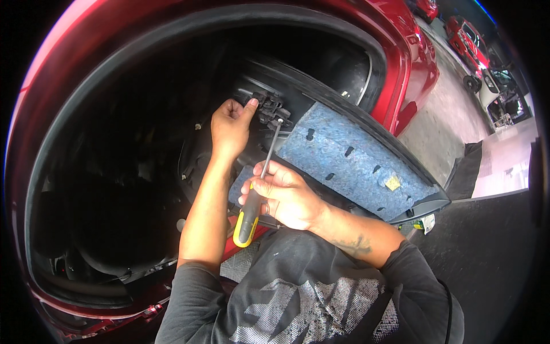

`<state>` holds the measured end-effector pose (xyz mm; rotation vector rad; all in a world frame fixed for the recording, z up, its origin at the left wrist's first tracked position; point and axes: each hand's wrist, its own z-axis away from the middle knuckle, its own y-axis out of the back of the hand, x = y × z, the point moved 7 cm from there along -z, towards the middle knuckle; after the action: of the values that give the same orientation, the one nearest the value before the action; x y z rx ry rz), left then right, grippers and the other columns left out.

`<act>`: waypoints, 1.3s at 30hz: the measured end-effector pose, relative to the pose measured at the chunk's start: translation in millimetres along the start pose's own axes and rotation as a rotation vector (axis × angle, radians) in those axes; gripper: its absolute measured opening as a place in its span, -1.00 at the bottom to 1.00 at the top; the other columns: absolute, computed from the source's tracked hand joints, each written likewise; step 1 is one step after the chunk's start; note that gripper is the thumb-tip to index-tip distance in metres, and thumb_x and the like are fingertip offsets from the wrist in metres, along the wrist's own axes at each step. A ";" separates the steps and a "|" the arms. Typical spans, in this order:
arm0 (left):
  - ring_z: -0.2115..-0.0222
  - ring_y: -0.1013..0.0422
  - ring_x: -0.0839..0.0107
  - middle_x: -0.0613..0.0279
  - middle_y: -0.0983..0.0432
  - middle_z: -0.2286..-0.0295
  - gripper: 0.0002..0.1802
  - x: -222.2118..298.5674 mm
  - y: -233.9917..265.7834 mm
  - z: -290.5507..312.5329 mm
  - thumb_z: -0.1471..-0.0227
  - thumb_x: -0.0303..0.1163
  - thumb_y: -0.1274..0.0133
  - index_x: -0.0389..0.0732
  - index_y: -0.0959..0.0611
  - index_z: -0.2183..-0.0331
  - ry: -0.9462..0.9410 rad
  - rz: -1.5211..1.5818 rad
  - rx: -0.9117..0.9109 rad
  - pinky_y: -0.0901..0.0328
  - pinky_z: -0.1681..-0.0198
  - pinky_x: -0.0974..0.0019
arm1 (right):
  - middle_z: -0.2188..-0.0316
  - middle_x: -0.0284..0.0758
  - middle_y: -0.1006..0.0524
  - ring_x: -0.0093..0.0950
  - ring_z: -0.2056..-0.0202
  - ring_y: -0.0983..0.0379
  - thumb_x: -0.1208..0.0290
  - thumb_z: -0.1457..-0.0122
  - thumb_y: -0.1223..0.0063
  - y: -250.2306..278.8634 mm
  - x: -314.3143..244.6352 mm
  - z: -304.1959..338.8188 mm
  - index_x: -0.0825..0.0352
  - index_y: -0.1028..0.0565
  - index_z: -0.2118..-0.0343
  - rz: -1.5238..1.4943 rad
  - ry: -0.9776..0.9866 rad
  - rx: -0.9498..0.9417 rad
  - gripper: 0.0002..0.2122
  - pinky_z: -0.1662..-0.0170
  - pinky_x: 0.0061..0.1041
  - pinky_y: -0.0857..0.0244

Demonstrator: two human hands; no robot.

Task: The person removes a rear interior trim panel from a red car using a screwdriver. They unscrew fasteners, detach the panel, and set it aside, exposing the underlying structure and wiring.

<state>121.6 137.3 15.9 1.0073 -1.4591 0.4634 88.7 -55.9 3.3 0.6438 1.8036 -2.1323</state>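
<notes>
A screwdriver (247,221) with a yellow and black handle is gripped in my right hand (289,195). Its shaft points up and away, and the tip meets a small black plastic mechanism (269,108) on the inner side of a black trim panel (303,85). My left hand (231,127) pinches the left edge of that mechanism between thumb and fingers. Blue felt padding (349,155) covers much of the panel to the right of it, with several dark slots and a yellow patch. Where exactly the tip sits is too small to tell.
The red car body (395,69) surrounds a wide opening edged with a black rubber seal (48,149); its inside is very dark. The panel's far end reaches out over the floor (435,106) on the right. Other cars, one of them a red car (467,43), stand farther back.
</notes>
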 end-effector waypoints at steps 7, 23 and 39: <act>0.61 -0.13 0.65 0.49 -0.29 0.68 -0.46 -3.7 0.2 -3.8 -0.16 -0.10 -0.38 -0.18 -0.46 0.61 -0.012 -0.023 0.000 -0.07 0.55 0.37 | 0.11 -0.22 -0.60 -0.29 0.04 -0.64 0.46 -0.48 -0.02 3.1 1.0 -1.5 0.18 -0.35 -0.04 -0.022 0.007 -0.008 -0.83 0.05 -0.24 -0.60; 0.62 -0.14 0.63 0.48 -0.28 0.70 -0.45 -5.0 -0.4 -5.2 -0.16 -0.10 -0.38 -0.19 -0.46 0.62 -0.029 -0.026 -0.004 -0.08 0.56 0.36 | 0.08 -0.19 -0.58 -0.26 0.01 -0.62 0.48 -0.49 0.00 6.7 -1.0 0.2 0.21 -0.33 -0.11 -0.030 0.010 -0.009 -0.78 0.03 -0.19 -0.58; 0.52 -0.53 0.04 0.01 -0.56 0.50 -0.59 91.8 91.5 161.9 -0.11 -0.24 -0.35 -0.33 -0.59 0.18 -0.199 -0.582 -0.157 -0.40 0.40 0.06 | 0.09 -0.11 -0.60 -0.24 0.01 -0.62 0.53 -0.39 -0.15 9.7 -1.1 -38.3 0.24 -0.20 -0.26 0.019 0.126 0.179 -0.52 0.10 -0.26 -0.59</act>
<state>-36.2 31.6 99.0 1.3120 -1.2717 -0.1731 100.3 -20.3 -9.1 0.8525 1.6707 -2.3055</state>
